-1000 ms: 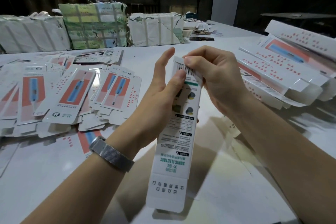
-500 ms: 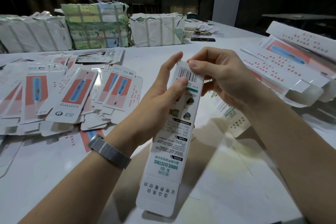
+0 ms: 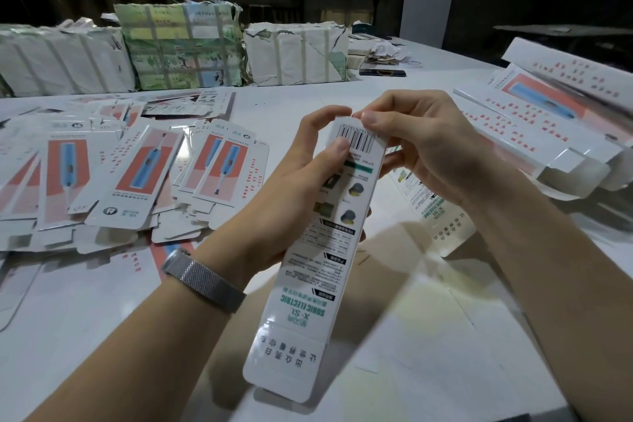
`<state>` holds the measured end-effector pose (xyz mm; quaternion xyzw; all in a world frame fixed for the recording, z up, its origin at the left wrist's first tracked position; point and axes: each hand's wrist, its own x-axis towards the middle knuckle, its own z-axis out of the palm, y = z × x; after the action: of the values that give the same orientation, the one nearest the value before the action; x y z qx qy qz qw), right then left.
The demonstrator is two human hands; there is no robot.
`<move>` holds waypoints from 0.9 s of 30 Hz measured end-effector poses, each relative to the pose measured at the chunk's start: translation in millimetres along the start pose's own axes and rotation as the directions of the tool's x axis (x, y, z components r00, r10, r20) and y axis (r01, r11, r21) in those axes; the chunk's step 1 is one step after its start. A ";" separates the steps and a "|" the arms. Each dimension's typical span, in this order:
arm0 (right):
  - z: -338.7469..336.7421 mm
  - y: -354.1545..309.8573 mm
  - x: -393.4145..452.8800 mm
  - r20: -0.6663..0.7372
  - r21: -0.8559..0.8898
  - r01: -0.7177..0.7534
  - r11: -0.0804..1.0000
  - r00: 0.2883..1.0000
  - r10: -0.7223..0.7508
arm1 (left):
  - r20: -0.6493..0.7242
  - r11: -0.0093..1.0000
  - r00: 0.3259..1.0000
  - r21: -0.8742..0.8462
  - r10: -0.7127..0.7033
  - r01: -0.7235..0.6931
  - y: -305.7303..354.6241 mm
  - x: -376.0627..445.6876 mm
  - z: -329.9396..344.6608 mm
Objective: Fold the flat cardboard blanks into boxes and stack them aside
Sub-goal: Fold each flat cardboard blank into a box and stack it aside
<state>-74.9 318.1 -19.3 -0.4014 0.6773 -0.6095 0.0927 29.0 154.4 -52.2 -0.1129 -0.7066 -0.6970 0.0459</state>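
Cardboard blanks (image 3: 113, 171) lie flat in a loose, overlapping spread over the left part of the white bench (image 3: 428, 336), printed faces up, each showing a blue toothbrush on a red panel. Wrapped bundles (image 3: 178, 44) stand in a row along the far edge of the bench, the middle one in green printed paper, the others in white. Folded boxes (image 3: 561, 120) are piled at the right edge, long sides stacked on one another, with one open end flap facing the camera.

Box in work (image 3: 329, 236): a long, narrow carton held tilted above the bench centre, barcode end up and away, bottom tuck flap open and hanging toward the camera. Left hand (image 3: 298, 195) grips the upper part from the left side, thumb on the printed face just below the barcode, fingers (image 3: 325, 116) curled over the top end. Right hand (image 3: 424, 154) pinches the top end from the right, thumb pressed on the top edge above the barcode; its other fingers curl behind the carton, contact not resolvable there. One more printed blank (image 3: 435, 212) lies on the bench under the right wrist, possibly partly folded. Metal mesh watch band (image 3: 202, 279) on left wrist.
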 end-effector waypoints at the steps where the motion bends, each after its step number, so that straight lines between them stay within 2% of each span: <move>1: 0.1 0.7 0.0 0.010 0.013 0.004 1.000 1.000 -0.005 | 0.001 1.000 1.000 -0.007 -0.001 0.001 0.0 -0.1 0.7; 7: -3.0 1.8 -0.1 0.084 0.167 -0.021 0.986 0.996 0.007 | -0.008 0.995 1.000 -0.099 0.015 -0.016 4.1 -1.8 -0.5; 12: -0.9 5.9 0.3 0.062 0.043 0.023 0.999 0.998 -0.026 | -0.056 0.990 0.998 -0.136 0.021 -0.029 3.2 -4.3 -1.1; 20: 9.0 5.7 -0.6 0.072 0.112 0.033 0.993 0.997 -0.041 | -0.119 0.984 0.989 -0.142 0.089 -0.106 1.8 -1.5 -0.3; 23: 18.4 5.8 0.0 0.055 0.146 -0.016 0.989 0.998 0.008 | -0.211 0.987 0.974 -0.113 0.088 -0.114 0.8 2.5 2.7; 27: 33.2 9.8 2.7 -0.098 0.073 -0.021 0.997 0.995 0.028 | -0.404 0.976 0.901 -0.077 0.157 -0.205 -0.5 12.4 2.8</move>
<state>-60.5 290.7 -35.1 -0.3587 0.6636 -0.6515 0.0807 17.1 158.4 -50.0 -0.0375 -0.6266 -0.7386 0.2457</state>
